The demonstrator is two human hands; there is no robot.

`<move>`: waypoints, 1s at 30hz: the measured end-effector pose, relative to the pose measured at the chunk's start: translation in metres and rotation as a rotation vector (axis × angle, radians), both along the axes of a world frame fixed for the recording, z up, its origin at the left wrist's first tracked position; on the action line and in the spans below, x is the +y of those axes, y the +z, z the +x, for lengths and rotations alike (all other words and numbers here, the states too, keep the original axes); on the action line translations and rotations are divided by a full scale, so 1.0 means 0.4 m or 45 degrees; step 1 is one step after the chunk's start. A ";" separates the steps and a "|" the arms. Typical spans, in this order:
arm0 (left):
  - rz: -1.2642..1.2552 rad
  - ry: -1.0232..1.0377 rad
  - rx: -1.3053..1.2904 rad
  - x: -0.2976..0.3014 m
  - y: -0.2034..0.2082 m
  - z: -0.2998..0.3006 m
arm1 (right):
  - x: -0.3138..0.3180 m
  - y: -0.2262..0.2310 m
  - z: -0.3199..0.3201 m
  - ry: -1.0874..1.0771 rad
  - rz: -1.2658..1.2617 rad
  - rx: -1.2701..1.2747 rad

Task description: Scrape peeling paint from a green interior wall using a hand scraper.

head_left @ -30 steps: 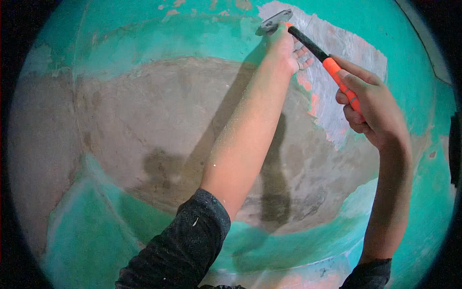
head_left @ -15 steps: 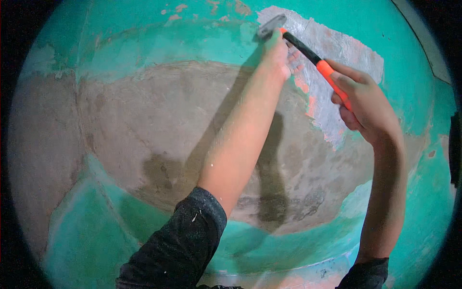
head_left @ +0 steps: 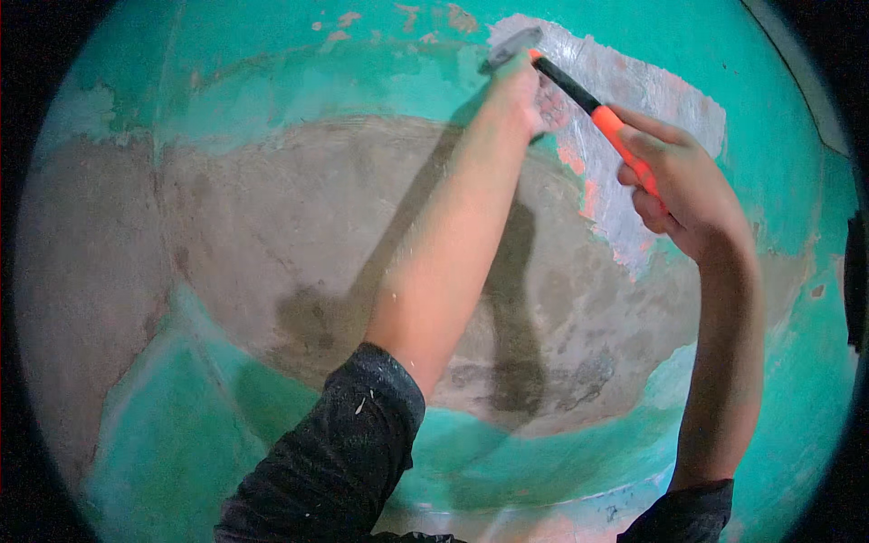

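Flaking wall [head_left: 299, 208]; cloth sleeve [head_left: 326, 443]; scraper head [head_left: 518, 45] seemingly metal.

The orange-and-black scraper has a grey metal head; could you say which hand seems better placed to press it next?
Left, probably: the left hand is up at the grey metal head, while the right hand grips the orange handle.

wall [head_left: 72, 271] | green paint [head_left: 778, 100] around | bare grey-brown area [head_left: 299, 199] mid | shiny pale patch [head_left: 656, 100] upper right
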State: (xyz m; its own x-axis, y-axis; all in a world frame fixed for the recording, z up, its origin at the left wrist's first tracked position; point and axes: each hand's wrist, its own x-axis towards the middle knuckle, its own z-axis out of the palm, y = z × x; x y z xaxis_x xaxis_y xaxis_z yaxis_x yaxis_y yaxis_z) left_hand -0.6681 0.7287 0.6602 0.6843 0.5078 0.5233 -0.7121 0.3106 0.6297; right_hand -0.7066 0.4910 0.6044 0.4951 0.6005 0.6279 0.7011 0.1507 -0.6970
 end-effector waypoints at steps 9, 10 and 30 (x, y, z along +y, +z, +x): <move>0.089 0.132 0.054 -0.015 0.029 -0.029 | 0.017 -0.010 -0.004 0.023 0.036 0.069; 0.094 0.137 0.057 -0.014 0.013 -0.029 | 0.012 -0.017 -0.001 0.008 0.009 0.033; 0.163 0.153 0.136 0.026 0.032 -0.044 | 0.044 -0.017 -0.011 0.035 0.014 0.016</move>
State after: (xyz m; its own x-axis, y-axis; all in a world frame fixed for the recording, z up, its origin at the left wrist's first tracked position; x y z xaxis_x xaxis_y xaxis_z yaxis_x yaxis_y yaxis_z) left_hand -0.6857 0.7391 0.6729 0.6778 0.5233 0.5164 -0.6662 0.1401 0.7325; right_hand -0.7108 0.5085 0.5974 0.4864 0.6071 0.6283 0.6875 0.1779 -0.7041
